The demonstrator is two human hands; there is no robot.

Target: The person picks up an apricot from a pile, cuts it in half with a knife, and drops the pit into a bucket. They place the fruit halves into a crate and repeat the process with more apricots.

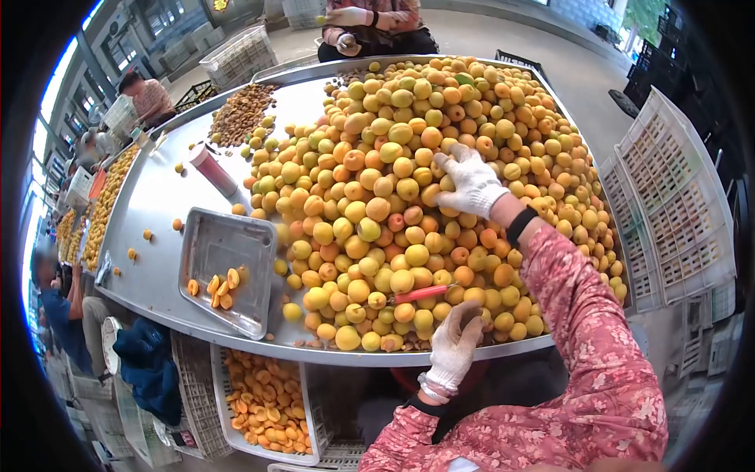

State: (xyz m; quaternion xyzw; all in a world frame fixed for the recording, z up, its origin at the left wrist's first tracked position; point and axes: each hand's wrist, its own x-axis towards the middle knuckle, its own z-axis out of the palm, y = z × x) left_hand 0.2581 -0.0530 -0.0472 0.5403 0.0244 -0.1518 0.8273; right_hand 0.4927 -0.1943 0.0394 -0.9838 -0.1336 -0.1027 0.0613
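Observation:
A large heap of yellow-orange apricots (366, 189) covers much of the metal table. My right hand (472, 182), in a white glove, reaches over the heap with spread fingers touching the fruit. Nothing is visibly gripped in it. My left hand (454, 346), also gloved and stained at the fingertips, is by the near edge of the heap. Its fingers are loosely bent, and I see nothing held in them. Just above it, a red-handled tool (421, 294) with a thin metal tip lies on the apricots.
A metal tray (224, 311) with several apricot halves sits left of the heap, near a reddish cup (212, 169). Pits (242, 116) are piled farther back. Below the edge stands a crate of halves (267, 401). White crates (668, 204) stand right. Another person (377, 22) sits opposite.

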